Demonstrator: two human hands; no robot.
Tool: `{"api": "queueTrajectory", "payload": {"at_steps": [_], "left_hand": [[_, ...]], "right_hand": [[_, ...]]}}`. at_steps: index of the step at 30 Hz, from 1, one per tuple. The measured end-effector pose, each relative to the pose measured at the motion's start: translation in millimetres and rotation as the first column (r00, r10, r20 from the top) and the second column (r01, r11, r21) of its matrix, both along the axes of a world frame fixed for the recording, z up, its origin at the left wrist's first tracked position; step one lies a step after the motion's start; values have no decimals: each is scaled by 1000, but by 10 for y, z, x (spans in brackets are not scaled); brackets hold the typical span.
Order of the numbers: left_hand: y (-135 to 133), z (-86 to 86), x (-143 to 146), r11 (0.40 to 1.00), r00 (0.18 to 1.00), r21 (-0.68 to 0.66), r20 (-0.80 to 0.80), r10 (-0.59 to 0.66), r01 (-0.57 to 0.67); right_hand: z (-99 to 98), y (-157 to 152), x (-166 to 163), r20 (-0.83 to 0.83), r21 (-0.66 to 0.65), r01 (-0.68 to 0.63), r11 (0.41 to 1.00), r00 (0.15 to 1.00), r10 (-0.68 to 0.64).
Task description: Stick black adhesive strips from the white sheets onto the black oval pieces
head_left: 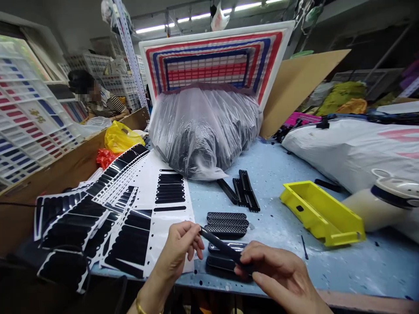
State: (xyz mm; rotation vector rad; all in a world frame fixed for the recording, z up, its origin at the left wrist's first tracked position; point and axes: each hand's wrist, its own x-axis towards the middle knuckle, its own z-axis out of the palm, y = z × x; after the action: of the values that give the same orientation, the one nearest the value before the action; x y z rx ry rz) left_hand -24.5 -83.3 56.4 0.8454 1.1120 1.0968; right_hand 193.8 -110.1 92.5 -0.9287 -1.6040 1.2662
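Nearest the camera, the right hand (278, 270) and the left hand (181, 244) held one black strip (222, 246) between them, slanted just above the front edge of the blue table (278, 231). The left fingers (193, 239) pinched its upper end with their tips; the right fingers were curled and pressed around its lower end. Directly beneath the strip a few dark flat pieces (218, 261) lay on the table, and just behind them sat a small stack of perforated black pieces (226, 222). White sticker sheets (157, 205) with black shapes fanned out to the left. A yellow tray (322, 211) lay to the right, well apart from the hands. Farther back rested loose black bars (244, 189) and a bulging clear plastic bag (203, 131).
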Motion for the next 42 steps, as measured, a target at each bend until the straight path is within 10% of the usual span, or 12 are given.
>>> {"api": "queueTrajectory", "payload": {"at_steps": [4,8,14,21,28,32,38,42], "left_hand": [[71,-35,150,999,989,-40,145,-7,13],[146,-50,163,994,980,-50,167,106,-99],[145,-35,288,992,975,-81,197,107,-93],[111,-81,361,994,982,-84,168,88,-74],[100,-253,105,958,904,198,-335,264,-206],[59,-368,44,933,806,361,-555,205,11],[13,-433,160,879,768,424,-631,114,218],[67,-508,92,917,767,378,-624,150,128]], "right_hand": [[-236,49,239,121,-20,198,980,973,-194],[-294,184,465,251,351,406,844,827,-503],[-276,320,321,319,717,137,683,807,-497],[-419,448,219,434,778,-54,626,767,-472],[-293,485,590,451,560,114,821,790,-417],[-394,449,642,441,333,174,927,840,-316],[-565,287,457,462,150,106,983,872,-164],[-553,328,535,458,199,110,974,868,-192]]}}
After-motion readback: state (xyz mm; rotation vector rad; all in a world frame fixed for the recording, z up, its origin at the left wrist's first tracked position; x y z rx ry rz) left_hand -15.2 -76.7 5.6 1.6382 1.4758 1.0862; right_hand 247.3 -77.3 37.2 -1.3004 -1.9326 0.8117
